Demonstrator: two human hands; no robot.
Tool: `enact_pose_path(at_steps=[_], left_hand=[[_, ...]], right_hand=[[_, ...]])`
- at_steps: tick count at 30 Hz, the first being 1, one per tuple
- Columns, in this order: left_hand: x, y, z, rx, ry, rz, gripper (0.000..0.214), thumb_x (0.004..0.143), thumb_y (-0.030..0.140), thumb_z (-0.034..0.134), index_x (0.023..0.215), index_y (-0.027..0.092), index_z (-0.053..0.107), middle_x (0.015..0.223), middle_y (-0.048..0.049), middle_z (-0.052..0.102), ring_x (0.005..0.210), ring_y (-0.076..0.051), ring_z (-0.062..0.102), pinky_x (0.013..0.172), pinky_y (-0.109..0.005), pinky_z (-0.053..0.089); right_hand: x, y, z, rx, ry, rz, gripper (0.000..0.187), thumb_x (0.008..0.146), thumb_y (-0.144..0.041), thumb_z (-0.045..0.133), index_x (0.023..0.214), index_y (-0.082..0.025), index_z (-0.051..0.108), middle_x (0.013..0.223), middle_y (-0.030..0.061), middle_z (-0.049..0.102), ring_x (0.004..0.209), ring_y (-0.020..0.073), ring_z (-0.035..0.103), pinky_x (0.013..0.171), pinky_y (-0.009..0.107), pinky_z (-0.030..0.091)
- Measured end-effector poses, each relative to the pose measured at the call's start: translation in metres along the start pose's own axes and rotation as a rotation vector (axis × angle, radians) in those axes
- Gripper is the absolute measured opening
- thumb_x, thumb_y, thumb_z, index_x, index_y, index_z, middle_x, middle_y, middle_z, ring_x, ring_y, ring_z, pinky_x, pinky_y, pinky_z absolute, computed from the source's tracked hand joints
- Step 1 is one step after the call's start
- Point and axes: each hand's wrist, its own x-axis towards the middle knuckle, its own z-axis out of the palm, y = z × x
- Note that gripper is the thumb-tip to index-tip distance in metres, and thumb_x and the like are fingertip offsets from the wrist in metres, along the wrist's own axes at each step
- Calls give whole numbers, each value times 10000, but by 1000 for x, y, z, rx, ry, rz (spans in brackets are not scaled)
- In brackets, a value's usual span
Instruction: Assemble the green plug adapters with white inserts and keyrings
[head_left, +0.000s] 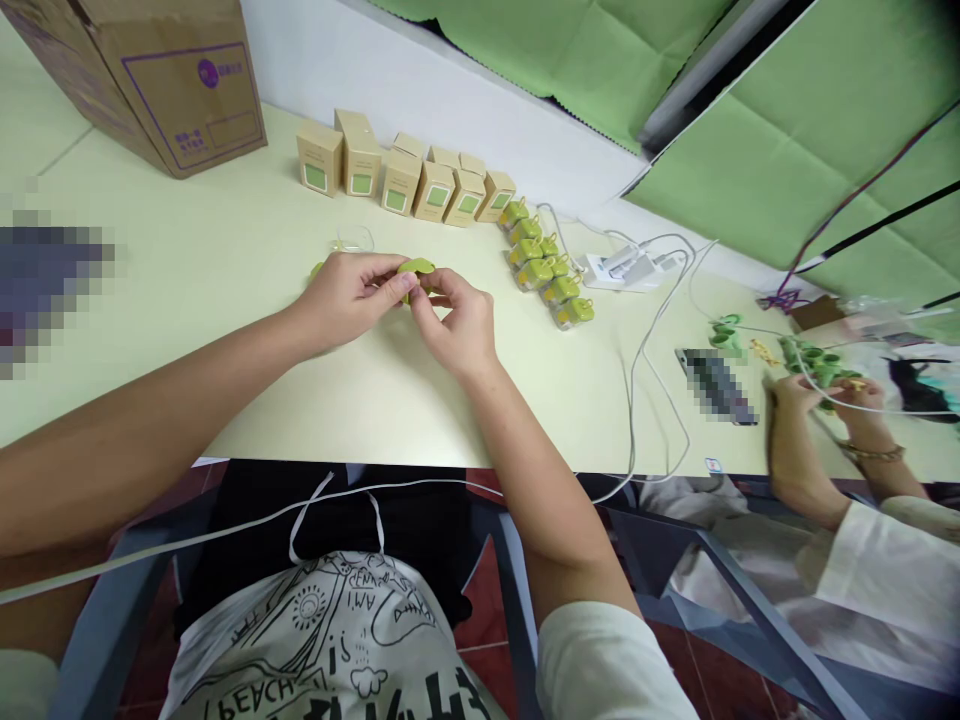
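Note:
My left hand (349, 295) and my right hand (459, 325) meet over the pale table (225, 260), both pinched on one small green gadget (417, 268) held between the fingertips. Another bit of green (316, 269) peeks out on the table behind my left hand. A thin clear wrapper (356, 238) lies just beyond the hands.
A row of small tan boxes (401, 180) with green labels stands at the back. Several more green gadgets (544, 262) are lined up to the right, next to a white power strip (626, 268) with cables. A large cardboard box (176, 85) sits far left. Another person's hands (825, 410) work at the right.

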Motion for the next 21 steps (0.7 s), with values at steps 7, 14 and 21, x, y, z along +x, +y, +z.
enact_pose_path(at_steps=[7, 14, 21], left_hand=[[3, -7, 7, -155, -21, -41, 488, 1160, 653, 813, 1361, 213, 880, 1308, -136, 899, 1222, -309, 879, 1084, -476, 772], [3, -7, 6, -206, -27, -68, 484, 1157, 605, 829, 1440, 213, 866, 1428, -140, 868, 1318, -327, 860, 1144, -509, 777], [4, -7, 6, -230, -7, -84, 340, 1162, 449, 804, 1421, 233, 844, 1339, -107, 870, 1284, -301, 876, 1162, -523, 773]], right_hand=[[-2, -4, 2, -28, 38, 78, 563, 1126, -878, 637, 1090, -320, 704, 1081, 44, 907, 931, 253, 864, 945, 448, 749], [-3, -4, 3, 6, 11, 67, 585, 1169, -890, 563, 1137, -317, 675, 1106, 46, 899, 933, 243, 876, 903, 428, 735], [-3, -1, 4, 109, -24, 45, 631, 1181, -926, 512, 1188, -314, 667, 1127, 47, 872, 976, 230, 862, 974, 469, 778]])
